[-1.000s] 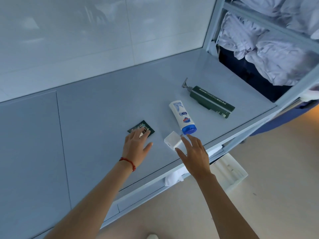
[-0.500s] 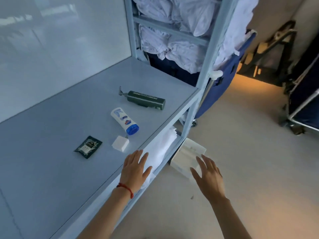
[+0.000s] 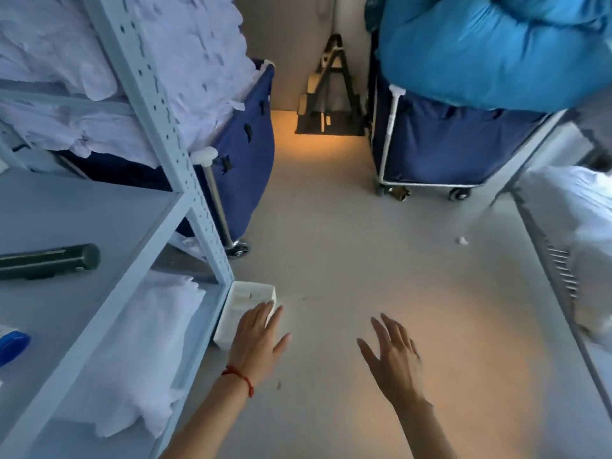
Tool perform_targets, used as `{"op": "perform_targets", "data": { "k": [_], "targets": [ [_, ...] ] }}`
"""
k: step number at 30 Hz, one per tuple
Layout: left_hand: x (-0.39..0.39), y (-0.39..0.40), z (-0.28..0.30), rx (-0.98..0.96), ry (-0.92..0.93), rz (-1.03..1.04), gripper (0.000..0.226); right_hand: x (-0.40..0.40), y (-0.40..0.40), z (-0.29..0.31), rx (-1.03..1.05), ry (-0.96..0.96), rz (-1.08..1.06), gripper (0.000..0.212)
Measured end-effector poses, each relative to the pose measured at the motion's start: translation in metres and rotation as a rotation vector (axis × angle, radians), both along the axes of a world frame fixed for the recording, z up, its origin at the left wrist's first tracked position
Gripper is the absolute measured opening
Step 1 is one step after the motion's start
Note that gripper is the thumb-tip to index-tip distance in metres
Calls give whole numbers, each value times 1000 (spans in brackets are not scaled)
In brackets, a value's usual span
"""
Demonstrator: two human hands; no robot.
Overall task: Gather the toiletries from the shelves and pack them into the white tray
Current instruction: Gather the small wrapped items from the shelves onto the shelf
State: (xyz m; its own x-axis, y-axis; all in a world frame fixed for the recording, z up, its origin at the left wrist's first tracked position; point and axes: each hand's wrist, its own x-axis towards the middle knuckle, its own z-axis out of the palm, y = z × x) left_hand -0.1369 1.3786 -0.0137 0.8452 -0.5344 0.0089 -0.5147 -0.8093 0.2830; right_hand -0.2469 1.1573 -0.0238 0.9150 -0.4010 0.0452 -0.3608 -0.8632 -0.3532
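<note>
The white tray [image 3: 246,298] sits on the floor [image 3: 347,260], tucked against the foot of the shelf post [image 3: 185,180], so the person reaches down for it before any packing can begin. The left hand [image 3: 256,342] hangs over the tray's near end with its grip spread and fingers flat, fingertips over the rim; whether they touch it I cannot tell. The right hand [image 3: 392,354] hovers well apart over bare floor, grip also spread and empty, likely ready to take the tray's other side. The tray appears to hold nothing yet. The toiletries wait on the shelf [image 3: 66,223] at the left: a dark bottle [image 3: 49,261] lying on its side, and a blue cap [image 3: 13,342] just showing at the frame's edge. White linen [image 3: 142,342] fills the shelf below. My judgement is that the tray needs lifting to shelf height first, since packing from the floor would mean stooping for each item.
</note>
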Motion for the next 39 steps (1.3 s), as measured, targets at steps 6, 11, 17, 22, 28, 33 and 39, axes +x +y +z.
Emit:
{"op": "perform_targets", "data": {
  "k": [6,11,17,22,28,33,39],
  "targets": [
    [10,-132,-1,-27,-19,-247,62,-43,-100,3,-4,-5,-247,72],
    [25,-238,-3,57,-20,-479,72,-67,-164,-4,5,29,-470,73],
    [52,-364,-13,108,-35,-737,75,-75,-236,-12,31,130,-730,73],
    [60,-454,-12,103,-41,-930,77,-83,-283,-16,78,169,-929,63],
    [33,-549,-17,122,-23,-1129,75,-113,-326,-21,100,128,-1122,71],
    [-16,-631,-28,119,3,-1279,74,-152,-375,-26,102,108,-1235,74],
    [-82,-730,-43,159,27,-1351,67,-213,-455,-45,101,76,-1310,77]
  ]
}}
